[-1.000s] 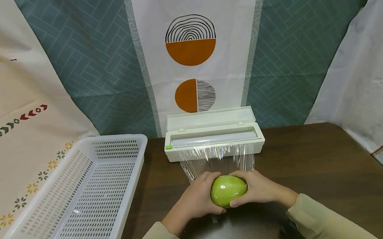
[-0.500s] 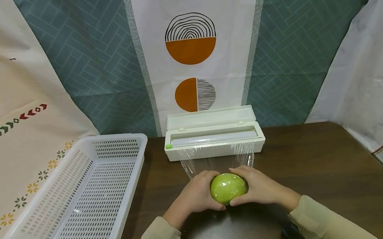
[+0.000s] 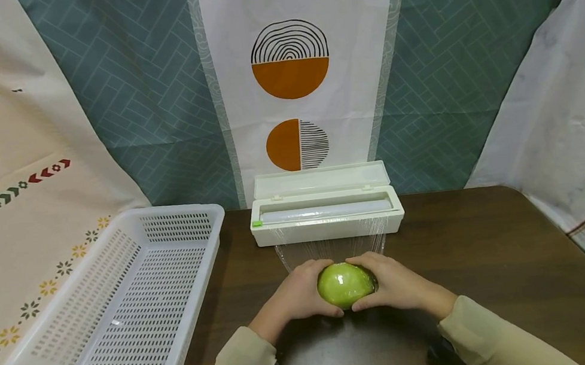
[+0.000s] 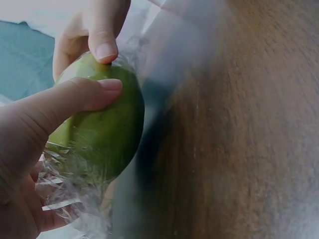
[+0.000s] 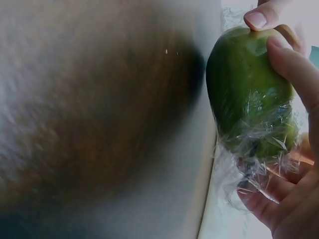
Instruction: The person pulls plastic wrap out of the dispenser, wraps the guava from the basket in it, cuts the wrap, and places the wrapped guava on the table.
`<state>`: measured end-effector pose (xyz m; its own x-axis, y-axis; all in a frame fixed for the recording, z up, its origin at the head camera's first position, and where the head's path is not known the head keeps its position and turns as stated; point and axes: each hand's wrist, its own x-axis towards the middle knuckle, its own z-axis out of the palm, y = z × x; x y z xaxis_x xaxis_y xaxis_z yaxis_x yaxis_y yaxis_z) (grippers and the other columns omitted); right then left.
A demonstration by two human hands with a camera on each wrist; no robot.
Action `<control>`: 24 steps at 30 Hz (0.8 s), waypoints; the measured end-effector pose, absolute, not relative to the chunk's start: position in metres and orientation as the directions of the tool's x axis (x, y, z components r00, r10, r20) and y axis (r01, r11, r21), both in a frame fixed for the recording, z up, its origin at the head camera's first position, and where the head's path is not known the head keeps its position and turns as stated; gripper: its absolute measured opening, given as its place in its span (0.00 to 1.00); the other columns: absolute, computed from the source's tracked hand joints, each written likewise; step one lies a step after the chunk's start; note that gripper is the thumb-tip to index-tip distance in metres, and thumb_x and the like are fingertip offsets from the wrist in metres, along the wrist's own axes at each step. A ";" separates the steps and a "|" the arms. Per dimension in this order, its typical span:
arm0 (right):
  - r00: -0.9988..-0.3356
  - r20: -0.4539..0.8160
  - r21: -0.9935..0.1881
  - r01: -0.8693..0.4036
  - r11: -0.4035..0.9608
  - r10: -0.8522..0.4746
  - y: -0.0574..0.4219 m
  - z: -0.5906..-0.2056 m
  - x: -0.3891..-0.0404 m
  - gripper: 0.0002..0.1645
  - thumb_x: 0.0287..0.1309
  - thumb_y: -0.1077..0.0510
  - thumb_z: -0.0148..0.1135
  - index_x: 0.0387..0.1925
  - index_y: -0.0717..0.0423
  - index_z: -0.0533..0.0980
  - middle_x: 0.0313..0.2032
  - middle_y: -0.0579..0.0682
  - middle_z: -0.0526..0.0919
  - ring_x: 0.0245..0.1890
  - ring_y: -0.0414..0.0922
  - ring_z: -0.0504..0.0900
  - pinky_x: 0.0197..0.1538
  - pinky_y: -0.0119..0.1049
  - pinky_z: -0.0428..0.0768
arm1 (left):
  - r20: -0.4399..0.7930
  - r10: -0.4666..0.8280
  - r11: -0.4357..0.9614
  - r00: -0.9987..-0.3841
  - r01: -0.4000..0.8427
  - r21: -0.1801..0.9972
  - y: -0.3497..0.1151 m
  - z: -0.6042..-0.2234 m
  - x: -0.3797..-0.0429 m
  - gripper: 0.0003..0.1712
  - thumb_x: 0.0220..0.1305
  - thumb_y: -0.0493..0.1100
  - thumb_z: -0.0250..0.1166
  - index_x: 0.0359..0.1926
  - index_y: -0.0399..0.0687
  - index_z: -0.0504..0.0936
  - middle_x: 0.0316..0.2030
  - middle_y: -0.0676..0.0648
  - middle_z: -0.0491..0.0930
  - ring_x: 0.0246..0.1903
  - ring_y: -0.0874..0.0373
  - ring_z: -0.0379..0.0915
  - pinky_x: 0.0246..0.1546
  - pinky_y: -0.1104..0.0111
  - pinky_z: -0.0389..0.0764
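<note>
A smooth green mango [image 3: 344,285] is held between both hands above the front of the table. My left hand [image 3: 304,294] grips its left side, and my right hand [image 3: 395,284] grips the right, with the thumbs on the near face. Clear plastic wrap [image 4: 75,184] clings in crumpled folds about the mango's ends in the wrist views. From behind the fruit, a sheet of cling film [image 3: 332,248] runs back to a white wrap dispenser [image 3: 329,231], whose lid stands raised over the roll. Both hands' far fingers are partly hidden behind the mango in the head view.
A white slotted plastic basket [image 3: 169,359] stands on the left of the dark wooden table [image 3: 497,267]. Hanging cloths [image 3: 169,100] enclose the table at the back and sides. The dispenser stands near the back edge.
Both hands and the mango have shifted slightly toward the dispenser. The cling film between them and the roll looks slacker, with fewer bright creases.
</note>
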<state>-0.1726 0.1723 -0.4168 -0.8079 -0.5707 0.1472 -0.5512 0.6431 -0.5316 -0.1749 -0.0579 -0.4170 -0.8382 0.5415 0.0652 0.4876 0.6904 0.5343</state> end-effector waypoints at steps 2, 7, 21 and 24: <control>-0.804 0.145 -0.523 -0.557 0.645 -0.576 0.172 -0.417 -0.176 0.51 0.36 0.32 0.73 0.60 0.54 0.70 0.50 0.45 0.77 0.46 0.39 0.76 0.46 0.37 0.78 | 0.061 0.538 0.685 -0.841 0.478 0.550 -0.059 -0.419 -0.175 0.54 0.36 0.58 0.78 0.65 0.44 0.66 0.57 0.47 0.74 0.50 0.57 0.73 0.47 0.64 0.76; -0.796 0.125 -0.518 -0.561 0.646 -0.592 0.173 -0.415 -0.182 0.52 0.37 0.30 0.71 0.59 0.56 0.71 0.51 0.48 0.78 0.47 0.41 0.77 0.46 0.38 0.78 | 0.080 0.525 0.695 -0.847 0.481 0.535 -0.059 -0.420 -0.174 0.55 0.39 0.59 0.77 0.68 0.49 0.63 0.63 0.48 0.68 0.59 0.52 0.68 0.56 0.52 0.70; -0.815 0.081 -0.534 -0.522 0.665 -0.574 0.172 -0.417 -0.190 0.58 0.38 0.28 0.69 0.65 0.58 0.66 0.58 0.52 0.76 0.52 0.44 0.77 0.52 0.42 0.77 | 0.074 0.533 0.701 -0.843 0.489 0.520 -0.057 -0.413 -0.187 0.47 0.37 0.60 0.78 0.59 0.50 0.73 0.51 0.51 0.76 0.46 0.59 0.73 0.44 0.66 0.76; -0.821 0.106 -0.541 -0.521 0.660 -0.561 0.172 -0.418 -0.190 0.56 0.37 0.29 0.70 0.64 0.57 0.67 0.58 0.51 0.75 0.55 0.45 0.75 0.54 0.45 0.76 | 0.052 0.540 0.700 -0.840 0.483 0.526 -0.057 -0.410 -0.190 0.47 0.37 0.60 0.77 0.60 0.49 0.73 0.52 0.50 0.76 0.47 0.58 0.73 0.45 0.66 0.76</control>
